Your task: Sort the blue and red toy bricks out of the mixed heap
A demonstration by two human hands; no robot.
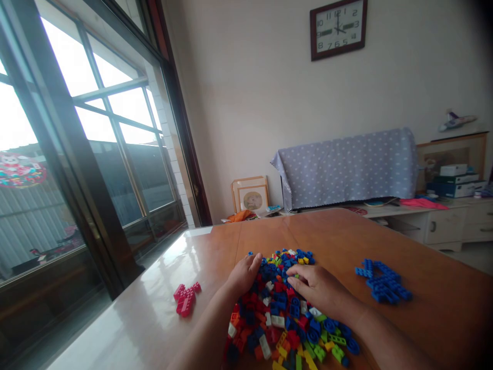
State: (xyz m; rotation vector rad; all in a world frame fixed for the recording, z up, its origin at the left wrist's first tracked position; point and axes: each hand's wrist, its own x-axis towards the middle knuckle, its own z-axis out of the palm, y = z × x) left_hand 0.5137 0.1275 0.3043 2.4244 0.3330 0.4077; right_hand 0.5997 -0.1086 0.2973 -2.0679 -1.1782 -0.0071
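A large pile of mixed toy building bricks point(278, 321) in blue, red, white, yellow, green and orange lies on the brown table. My left hand point(246, 273) rests against the pile's left side, fingers stretched out and nothing visible in it. Over the right side of the pile, my right hand point(318, 285) reaches in with thumb and fingers apart, touching the bricks; its fingertips are partly hidden. A small group of red bricks point(186, 299) sits left of my left forearm. Right of my right hand is a separate cluster of blue bricks point(383, 281).
The wooden table point(319, 231) extends away toward a wall with a clock point(339, 30). Beyond it, a polka-dot cloth point(346, 167) covers something on a white cabinet point(444, 223). Picture frames point(252, 195) lean at the back. A large glass window point(115, 123) stands on the left.
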